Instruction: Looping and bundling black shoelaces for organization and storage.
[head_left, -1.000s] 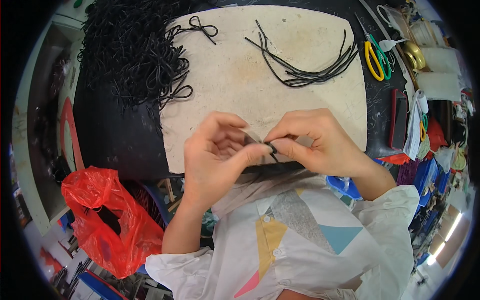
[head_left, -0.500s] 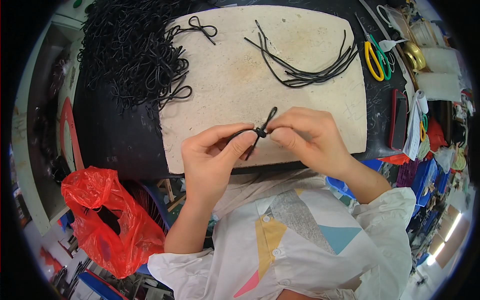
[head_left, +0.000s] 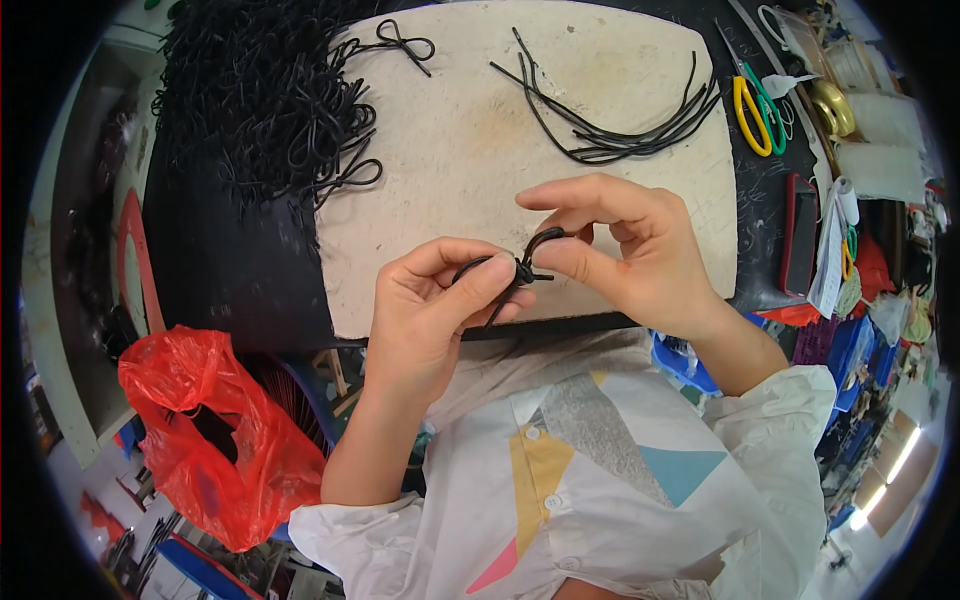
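Note:
A black cord is tied in a small knot and held above the near part of the pale board. My left hand pinches it beside the knot between thumb and fingers. A loop curves toward my left palm and an end sticks out below. On the other side, my right hand has the upper loop at its thumb and a bent finger. Its index finger is raised and apart. The exact grip on that loop is partly hidden.
Several loose black cords lie curved on the board's far right. A large heap of knotted black cords covers the far left. Scissors with yellow and green handles and a dark red-edged case lie rightward. A red plastic bag is at near left.
My right index finger has lifted and the hand has turned. The upper loop, which pointed away from me, now bends right toward my right thumb. My left hand keeps its pinch.

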